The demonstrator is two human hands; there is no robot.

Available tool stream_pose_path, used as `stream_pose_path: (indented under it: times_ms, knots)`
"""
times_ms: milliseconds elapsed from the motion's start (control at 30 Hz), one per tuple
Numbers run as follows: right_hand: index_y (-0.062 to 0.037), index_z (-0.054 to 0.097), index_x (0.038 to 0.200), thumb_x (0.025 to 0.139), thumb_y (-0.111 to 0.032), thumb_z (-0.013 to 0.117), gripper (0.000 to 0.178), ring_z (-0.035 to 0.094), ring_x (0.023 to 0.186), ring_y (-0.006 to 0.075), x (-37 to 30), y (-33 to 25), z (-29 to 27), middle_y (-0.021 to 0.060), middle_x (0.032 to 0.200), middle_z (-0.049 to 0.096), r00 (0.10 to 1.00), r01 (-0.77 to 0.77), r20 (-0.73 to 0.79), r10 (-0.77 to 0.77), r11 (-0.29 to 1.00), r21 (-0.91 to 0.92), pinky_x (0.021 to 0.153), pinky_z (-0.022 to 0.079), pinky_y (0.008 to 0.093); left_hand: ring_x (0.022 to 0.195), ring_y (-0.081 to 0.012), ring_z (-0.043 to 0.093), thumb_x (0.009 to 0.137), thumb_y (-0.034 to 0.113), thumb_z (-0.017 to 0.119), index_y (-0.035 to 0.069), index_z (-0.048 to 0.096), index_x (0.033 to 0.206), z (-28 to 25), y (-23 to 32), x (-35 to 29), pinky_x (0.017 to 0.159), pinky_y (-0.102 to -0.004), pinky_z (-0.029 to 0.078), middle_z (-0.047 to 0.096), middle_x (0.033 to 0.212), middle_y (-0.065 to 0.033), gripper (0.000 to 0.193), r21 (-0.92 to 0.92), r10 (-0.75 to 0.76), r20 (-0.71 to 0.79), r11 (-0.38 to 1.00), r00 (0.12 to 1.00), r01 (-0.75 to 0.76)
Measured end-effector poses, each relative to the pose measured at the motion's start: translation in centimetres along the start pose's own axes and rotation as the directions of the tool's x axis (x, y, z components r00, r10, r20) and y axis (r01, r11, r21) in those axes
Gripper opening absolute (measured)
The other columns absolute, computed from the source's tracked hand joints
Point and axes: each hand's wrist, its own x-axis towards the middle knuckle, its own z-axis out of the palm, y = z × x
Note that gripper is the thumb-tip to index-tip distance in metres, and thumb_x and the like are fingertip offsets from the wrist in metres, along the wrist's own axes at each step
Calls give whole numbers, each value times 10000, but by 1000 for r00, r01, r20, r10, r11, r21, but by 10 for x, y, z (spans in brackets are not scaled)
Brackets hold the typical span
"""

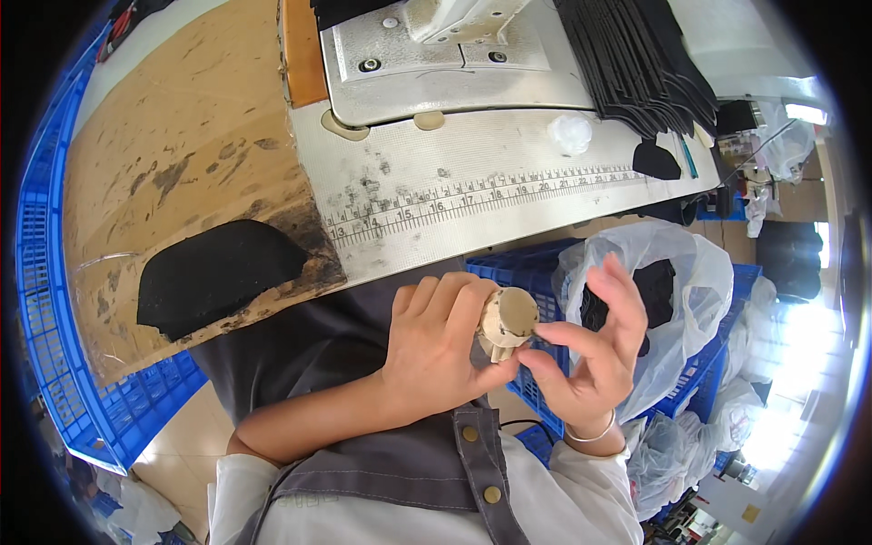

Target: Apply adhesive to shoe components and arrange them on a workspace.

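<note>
My left hand (434,338) is wrapped round a small beige cylindrical object (518,313) with a flat, round tan end and a pale, wrinkled band, perhaps tape, below it. The palm hides its far side, so its exact kind is unclear. From the right, the thumb and forefinger of my right hand (595,356) come together at the rim of this object, touching its edge. The other fingers of that hand are raised and apart. Both hands are above my lap, just off the near edge of the worktable (400,259).
A black curved fabric piece (218,272) lies on brown board (209,118) at left. The machine base (454,77) stands behind a printed ruler (490,202). Stacked black pieces (636,64) lie far right. A plastic bag (695,263) sits in a blue crate (704,363).
</note>
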Motion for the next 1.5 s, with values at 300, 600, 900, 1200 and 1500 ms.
stream_pose_path:
  times_ms: [300, 600, 900, 1200, 1500]
  knots:
    - [-50, 593, 794, 755, -68, 678, 95, 361, 1273, 385, -1, -4, -2, 196, 1303, 381, 969, -157, -104, 226, 880, 449, 1032, 324, 480, 792, -245, 522, 636, 372, 741, 58, 530, 1020, 2, 2, 1, 673, -362, 346, 555, 944, -79, 540, 20, 12, -40, 1000, 999, -12]
    - [-68, 685, 945, 666, -339, 800, 406, 414, 1219, 381, 0, -3, 1, 158, 1292, 465, 998, 34, -58, -39, 997, -75, 987, 360, 455, 787, -244, 524, 638, 374, 737, 55, 526, 1049, 1, -1, 1, 669, -358, 345, 556, 952, -78, 562, 18, -8, -32, 1000, 999, 9]
    - [-46, 646, 809, 755, -86, 667, 71, 443, 1189, 402, 6, -9, 8, 171, 1220, 506, 986, 136, 132, -101, 945, -297, 963, 383, 467, 783, -239, 523, 612, 365, 724, 57, 536, 1033, 4, 1, 1, 671, -356, 348, 561, 942, -83, 555, 28, 21, -43, 999, 999, -20]
    - [27, 575, 902, 884, -320, 566, 348, 350, 1269, 406, -6, 4, -2, 220, 1325, 316, 952, -110, -287, 103, 994, -7, 1012, 333, 478, 830, -265, 519, 653, 319, 730, 58, 520, 1064, -6, 0, 4, 726, -363, 367, 544, 988, -92, 530, -11, -2, 13, 1000, 1000, 2]
    - [-26, 664, 962, 750, -309, 740, 361, 388, 1239, 395, -11, -1, -1, 209, 1344, 386, 998, 53, -24, -56, 993, -108, 997, 359, 462, 797, -284, 518, 683, 288, 739, 25, 523, 1036, -16, -11, 16, 700, -366, 420, 493, 924, -109, 490, -246, 163, 156, 962, 974, -122]
